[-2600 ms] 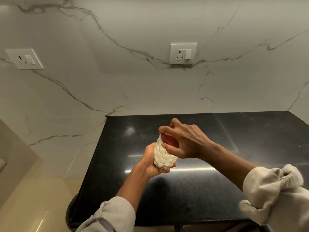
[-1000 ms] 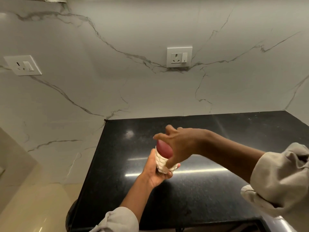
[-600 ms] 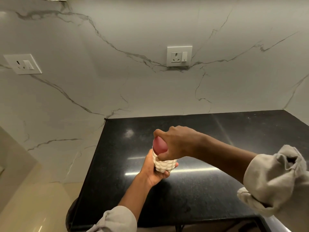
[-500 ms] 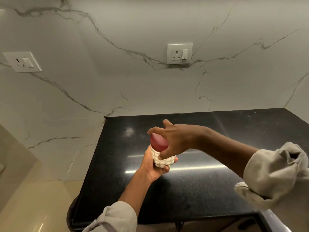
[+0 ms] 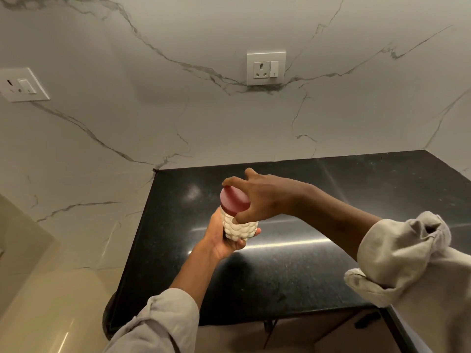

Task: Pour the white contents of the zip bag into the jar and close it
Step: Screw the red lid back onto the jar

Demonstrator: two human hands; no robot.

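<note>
A bumpy clear jar (image 5: 239, 229) full of white contents is held in the air over the black counter (image 5: 293, 271), tilted with its top toward the left. My left hand (image 5: 219, 240) wraps its lower body from below. A red round lid (image 5: 233, 201) sits on the jar's mouth. My right hand (image 5: 262, 197) comes from the right, with thumb and fingertips pinched on the lid's rim. No zip bag is in view.
The counter runs back to a white marble wall (image 5: 178, 118) with a socket plate (image 5: 265, 68) in the middle and another socket plate (image 5: 21, 85) at the left. A beige floor (image 5: 51, 314) lies left of the counter's edge.
My right hand has regripped and turned on the red lid several times. The jar has tilted more to the left and more of the lid's top shows.
</note>
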